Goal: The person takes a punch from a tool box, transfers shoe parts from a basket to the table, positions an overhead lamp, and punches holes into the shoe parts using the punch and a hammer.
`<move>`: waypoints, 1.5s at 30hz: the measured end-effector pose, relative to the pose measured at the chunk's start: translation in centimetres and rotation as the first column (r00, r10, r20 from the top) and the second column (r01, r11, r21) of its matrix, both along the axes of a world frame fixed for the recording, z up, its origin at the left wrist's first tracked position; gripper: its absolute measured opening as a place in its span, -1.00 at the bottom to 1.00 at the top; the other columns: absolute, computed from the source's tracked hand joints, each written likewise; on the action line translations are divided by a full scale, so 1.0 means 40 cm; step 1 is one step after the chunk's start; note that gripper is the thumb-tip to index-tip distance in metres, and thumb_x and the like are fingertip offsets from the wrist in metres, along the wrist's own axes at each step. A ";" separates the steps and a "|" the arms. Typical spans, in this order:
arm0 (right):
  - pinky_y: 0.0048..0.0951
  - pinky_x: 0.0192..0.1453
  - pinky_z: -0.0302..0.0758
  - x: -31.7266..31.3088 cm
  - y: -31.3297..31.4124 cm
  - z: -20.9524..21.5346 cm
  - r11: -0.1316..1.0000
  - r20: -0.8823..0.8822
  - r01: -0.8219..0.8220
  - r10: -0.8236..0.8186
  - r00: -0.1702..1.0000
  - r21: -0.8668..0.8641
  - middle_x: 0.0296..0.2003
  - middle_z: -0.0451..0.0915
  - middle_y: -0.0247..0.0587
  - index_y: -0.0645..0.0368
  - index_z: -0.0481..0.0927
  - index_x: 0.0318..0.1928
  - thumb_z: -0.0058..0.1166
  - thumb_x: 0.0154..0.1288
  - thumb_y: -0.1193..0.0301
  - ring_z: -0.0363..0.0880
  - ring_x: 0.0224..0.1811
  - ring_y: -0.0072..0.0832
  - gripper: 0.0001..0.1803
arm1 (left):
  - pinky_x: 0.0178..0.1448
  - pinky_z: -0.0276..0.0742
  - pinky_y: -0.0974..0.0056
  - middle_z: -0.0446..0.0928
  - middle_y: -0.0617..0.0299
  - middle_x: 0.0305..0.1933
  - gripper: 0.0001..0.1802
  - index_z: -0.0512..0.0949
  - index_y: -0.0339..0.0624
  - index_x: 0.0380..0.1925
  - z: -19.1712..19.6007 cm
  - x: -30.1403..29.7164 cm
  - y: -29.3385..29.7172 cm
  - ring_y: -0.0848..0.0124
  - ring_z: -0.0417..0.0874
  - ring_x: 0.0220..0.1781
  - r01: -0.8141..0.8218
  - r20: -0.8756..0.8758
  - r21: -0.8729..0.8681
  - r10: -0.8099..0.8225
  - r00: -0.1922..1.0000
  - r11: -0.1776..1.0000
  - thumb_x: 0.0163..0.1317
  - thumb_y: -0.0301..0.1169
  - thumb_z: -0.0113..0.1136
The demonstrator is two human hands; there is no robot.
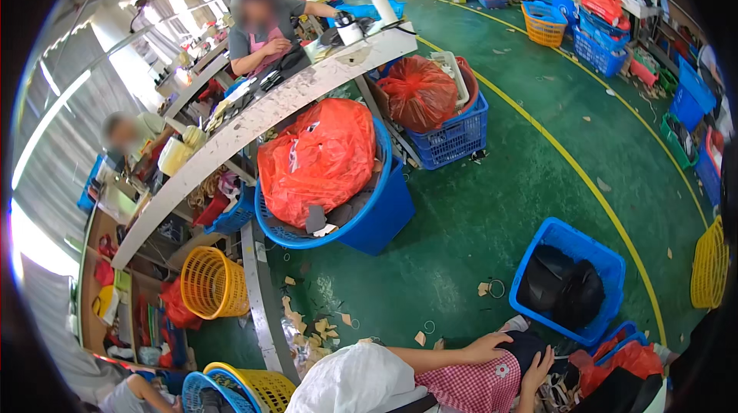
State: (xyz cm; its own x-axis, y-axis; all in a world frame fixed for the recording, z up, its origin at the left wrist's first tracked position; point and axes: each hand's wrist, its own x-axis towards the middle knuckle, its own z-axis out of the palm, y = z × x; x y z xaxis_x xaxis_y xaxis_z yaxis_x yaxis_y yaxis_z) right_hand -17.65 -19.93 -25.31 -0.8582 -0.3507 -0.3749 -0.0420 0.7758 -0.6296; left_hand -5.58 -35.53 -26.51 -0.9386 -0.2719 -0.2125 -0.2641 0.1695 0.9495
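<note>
At the lower edge, my left hand [486, 347] rests with its fingers extended at the edge of a red-and-white checked cloth [480, 382] that carries a white flower patch. My right hand [538, 368] lies on the other side, fingers apart. Between the two is a dark piece of cloth [527, 345], touched by both hands; whether it is clothing or a separate piece I cannot tell. Neither hand visibly grips anything. A white sleeve [354, 382] covers my left upper arm.
A blue crate [607, 267] with black bags stands right of my hands. Ahead are a big blue basket [269, 232] with a red bag, a yellow basket [215, 282] and a long worktable [307, 81]. A person [265, 36] works behind it. Scraps [319, 332] litter the green floor.
</note>
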 end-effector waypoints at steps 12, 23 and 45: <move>-0.27 0.28 0.13 0.006 -0.005 0.025 0.975 -0.179 -0.120 0.155 0.972 0.189 0.15 0.24 0.09 0.36 0.29 0.10 -0.06 0.20 0.40 0.18 0.22 -0.05 -0.53 | 0.10 0.39 0.23 0.44 0.06 0.01 -0.62 0.44 -0.18 -0.04 0.127 0.188 -0.296 0.27 0.47 0.02 -0.375 0.044 0.019 0.374 0.926 0.927 0.10 -0.37 0.08; -0.33 -0.10 0.43 -0.134 0.129 0.084 0.909 -0.244 -0.390 0.415 0.876 0.146 -0.27 0.58 0.02 0.28 0.55 -0.17 -0.02 0.23 0.28 0.54 -0.22 -0.17 -0.69 | -0.22 0.41 0.44 0.52 0.30 -0.37 -0.81 0.52 -0.21 -0.27 0.472 0.357 -0.865 0.54 0.50 -0.33 -0.822 -0.517 0.190 0.767 0.380 0.536 0.23 -0.36 0.00; -0.12 -0.09 0.40 -0.159 0.320 0.212 0.856 -0.295 -0.205 0.375 0.879 0.474 -0.28 0.51 0.11 0.17 0.46 0.00 -0.10 0.14 0.43 0.48 -0.21 0.01 -0.63 | 0.09 0.38 0.21 0.48 0.30 0.04 -0.55 0.43 -0.03 0.01 0.703 0.666 -1.678 0.45 0.51 -0.01 -0.894 -0.103 0.198 0.916 0.388 0.401 0.17 -0.09 0.07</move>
